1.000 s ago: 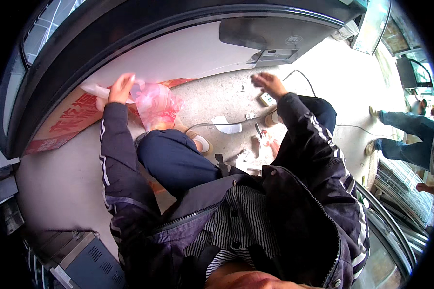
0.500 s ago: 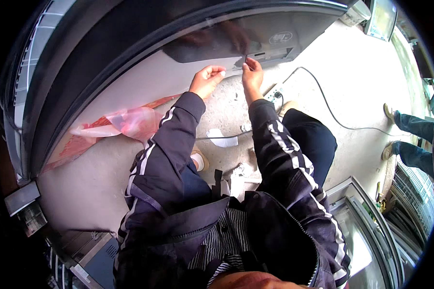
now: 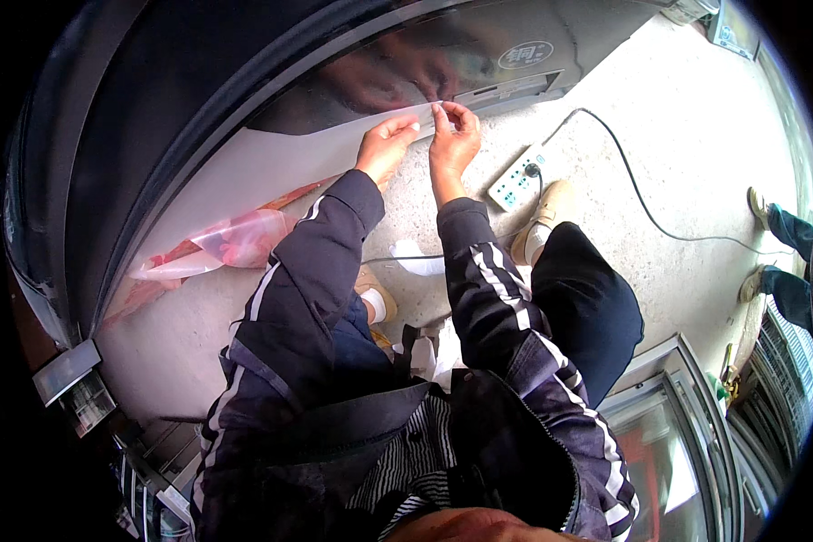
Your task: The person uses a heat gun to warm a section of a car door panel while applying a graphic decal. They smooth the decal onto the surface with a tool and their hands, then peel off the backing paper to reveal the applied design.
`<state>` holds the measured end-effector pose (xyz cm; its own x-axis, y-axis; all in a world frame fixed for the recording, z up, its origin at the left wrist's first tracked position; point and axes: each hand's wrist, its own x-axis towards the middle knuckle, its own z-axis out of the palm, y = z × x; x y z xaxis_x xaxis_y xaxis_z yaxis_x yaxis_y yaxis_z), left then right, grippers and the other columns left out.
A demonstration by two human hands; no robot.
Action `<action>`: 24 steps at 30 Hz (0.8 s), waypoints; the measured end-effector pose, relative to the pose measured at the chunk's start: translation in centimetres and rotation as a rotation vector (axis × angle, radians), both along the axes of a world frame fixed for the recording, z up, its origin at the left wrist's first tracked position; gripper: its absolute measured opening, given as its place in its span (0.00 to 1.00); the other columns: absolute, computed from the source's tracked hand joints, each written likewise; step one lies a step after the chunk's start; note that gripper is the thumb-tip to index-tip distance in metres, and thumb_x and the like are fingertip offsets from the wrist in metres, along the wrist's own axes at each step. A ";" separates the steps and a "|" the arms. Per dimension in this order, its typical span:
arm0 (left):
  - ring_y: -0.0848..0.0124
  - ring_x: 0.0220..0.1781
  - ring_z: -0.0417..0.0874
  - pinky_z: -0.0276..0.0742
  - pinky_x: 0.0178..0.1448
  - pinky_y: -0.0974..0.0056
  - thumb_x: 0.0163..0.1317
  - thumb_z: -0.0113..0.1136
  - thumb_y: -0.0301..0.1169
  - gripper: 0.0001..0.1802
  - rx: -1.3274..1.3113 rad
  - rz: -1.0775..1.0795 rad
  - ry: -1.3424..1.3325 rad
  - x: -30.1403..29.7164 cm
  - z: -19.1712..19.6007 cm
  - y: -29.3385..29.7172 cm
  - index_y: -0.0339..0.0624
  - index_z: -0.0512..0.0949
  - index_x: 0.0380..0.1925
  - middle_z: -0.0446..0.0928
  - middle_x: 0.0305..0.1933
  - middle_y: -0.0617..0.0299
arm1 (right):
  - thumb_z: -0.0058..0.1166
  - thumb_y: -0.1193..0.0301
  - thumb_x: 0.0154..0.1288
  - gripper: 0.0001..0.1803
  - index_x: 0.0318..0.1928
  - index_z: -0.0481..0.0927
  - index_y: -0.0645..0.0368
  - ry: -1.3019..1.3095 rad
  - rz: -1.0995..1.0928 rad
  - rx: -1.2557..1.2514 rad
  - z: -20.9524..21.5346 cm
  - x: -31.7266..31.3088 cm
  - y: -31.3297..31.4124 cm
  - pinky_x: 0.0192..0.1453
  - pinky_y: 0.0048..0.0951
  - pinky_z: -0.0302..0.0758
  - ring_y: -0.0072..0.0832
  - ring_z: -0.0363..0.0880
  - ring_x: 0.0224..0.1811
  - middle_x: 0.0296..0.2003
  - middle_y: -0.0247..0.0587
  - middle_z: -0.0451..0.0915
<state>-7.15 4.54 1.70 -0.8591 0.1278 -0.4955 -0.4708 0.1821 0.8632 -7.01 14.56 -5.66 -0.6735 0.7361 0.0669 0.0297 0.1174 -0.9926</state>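
Note:
Before me stands a large dark appliance with a curved edge and a glossy black lower panel (image 3: 361, 86). A whitish, translucent film (image 3: 271, 167) hangs along the panel's lower part, its upper edge running toward my hands. My left hand (image 3: 387, 149) pinches the film near this edge, thumb against fingers. Just to its right, my right hand (image 3: 453, 149) grips the film's edge between thumb and forefinger, its other fingers curled. Both hands are close together in front of the panel, a little left of a slotted vent.
Right of my hands, a white power strip (image 3: 515, 181) lies on the concrete floor, its dark cable curving off right. Reddish plastic sheeting (image 3: 239, 239) lies at the left. Glass-paned frames (image 3: 668, 434) lean at lower right. Another person's legs (image 3: 781, 239) show at far right.
My right hand has moved left, away from the vent and closer to my left hand. More of the black panel shows at its left, above the film.

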 end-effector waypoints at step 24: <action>0.78 0.49 0.77 0.69 0.56 0.71 0.66 0.61 0.35 0.17 0.104 0.173 0.004 -1.4 -1.3 2.7 0.39 0.81 0.51 0.81 0.46 0.65 | 0.65 0.70 0.59 0.06 0.35 0.84 0.58 0.075 -0.005 0.068 -0.3 0.1 0.1 0.42 0.29 0.76 0.28 0.81 0.34 0.31 0.38 0.83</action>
